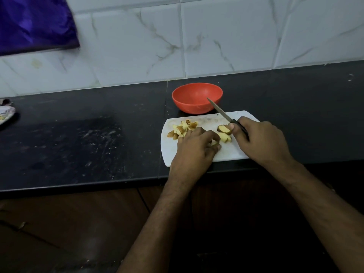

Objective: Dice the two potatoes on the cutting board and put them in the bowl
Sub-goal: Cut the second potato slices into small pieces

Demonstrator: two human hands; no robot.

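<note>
A white cutting board [232,152] lies on the black counter. A pile of diced potato [182,128] sits at its back left. Two larger potato slices [224,133] lie in the middle. My left hand [197,146] is on the board with its fingers curled round a small potato piece that is mostly hidden. My right hand [260,138] grips the black handle of a knife [219,110], whose blade points up and away toward the bowl. An orange bowl [197,97] stands just behind the board with nothing visible inside it.
The black counter [78,146] stretches left with pale smears on it. A patterned plate [6,114] peeks in at the far left edge. A purple cloth [35,22] hangs at the top left before the tiled wall. Brown cabinets lie below.
</note>
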